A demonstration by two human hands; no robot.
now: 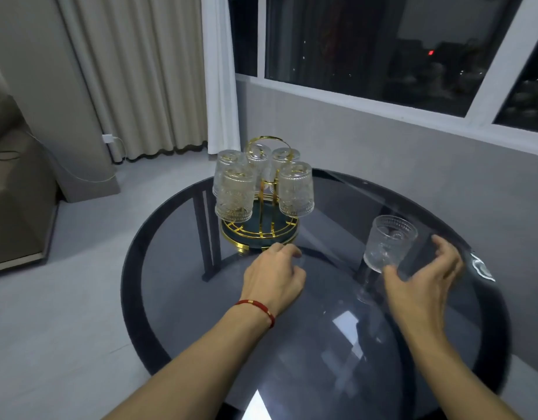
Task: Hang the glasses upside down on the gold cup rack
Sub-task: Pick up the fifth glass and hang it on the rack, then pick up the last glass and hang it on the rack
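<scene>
so, i see both forearms reaching out over the round dark glass table [170, 298], palms down. my left hand [273, 277] sits just in front of the gold cup rack [261, 234], knuckles up, fingers curled loosely under; it grips nothing that i can make out, and i cannot tell whether the fingertips touch the rack's base or only the tabletop. a red string bracelet [257, 309] circles that wrist. my right hand [425, 280] is spread wide, thumb to the left and fingers fanned to the right, cupped around the near side of the loose glass [389, 244]. the thumb lies against or just at the lower wall of that glass, but the hand is not closed on it, and motion blur keeps me from judging contact. the loose glass stands mouth up on the table, to the right of the rack and well apart from it. on the rack, five glasses hang mouth down: two in front [234, 195] [296, 189] and three behind [258, 159], partly hidden. beyond the table are beige curtains [134, 74], a grey wall and a dark window [383, 43]. a white charger with cable [108, 137] is plugged in on the left.
</scene>
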